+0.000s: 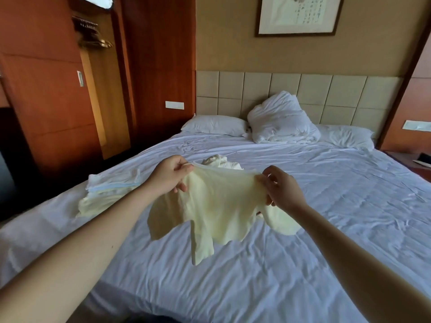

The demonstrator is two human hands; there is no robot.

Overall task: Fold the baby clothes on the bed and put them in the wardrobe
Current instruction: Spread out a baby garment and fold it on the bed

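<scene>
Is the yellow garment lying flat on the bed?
No: the left hand and the right hand hold the yellow garment up by its top edge, above the bed.

Both arms are bare — the left forearm point(88, 248) and right forearm point(354, 250) show uncovered right to the edge of view. 1 small dark mole point(112, 246) marks the left forearm. The left grip point(170, 174) and right grip point(279, 190) are bare too.

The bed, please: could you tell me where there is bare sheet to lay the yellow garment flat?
The bed is bare on the near sheet under the held yellow garment, and across the right half, between the right hand and the right pillow. Crowded: the folded stack at the left edge, the crumpled pile behind the garment.
</scene>
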